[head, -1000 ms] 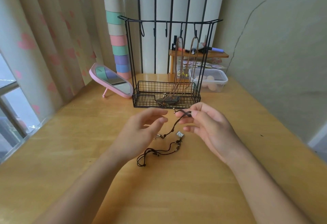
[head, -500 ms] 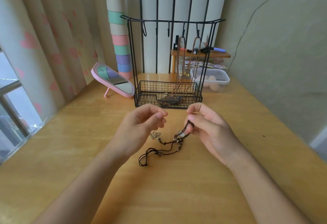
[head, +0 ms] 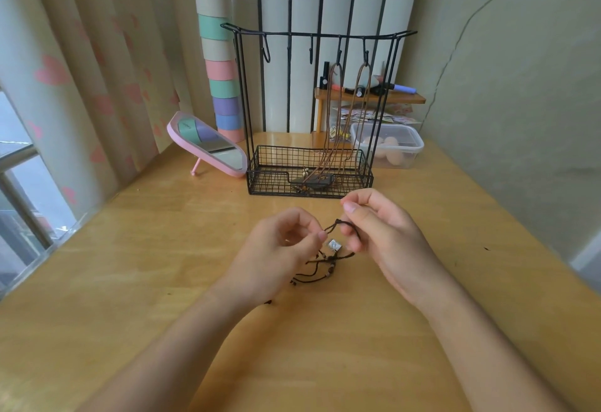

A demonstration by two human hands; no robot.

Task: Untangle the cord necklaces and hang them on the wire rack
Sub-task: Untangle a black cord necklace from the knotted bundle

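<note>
A tangle of black cord necklaces (head: pixel 328 262) with small beads and a square silver pendant (head: pixel 334 245) hangs between my hands just above the wooden table (head: pixel 162 265). My left hand (head: pixel 276 255) pinches the cord at its fingertips. My right hand (head: pixel 387 242) pinches a loop of the same cord a little higher. Behind them stands the black wire rack (head: pixel 312 34) with hooks along its top bar. Two brown cord necklaces (head: pixel 335 125) hang from the right-hand hooks, their pendants lying in the rack's basket (head: pixel 270 164).
A pink-framed mirror (head: pixel 205 143) leans left of the rack. A clear lidded box (head: pixel 388 148) and a small wooden shelf (head: pixel 367 97) with cosmetics sit behind it on the right. Curtains and a window lie to the left, a wall to the right.
My hands have drawn closer together and the cord bunch has gathered between them. The left hand, open before, now pinches the cord; less cord trails on the table.
</note>
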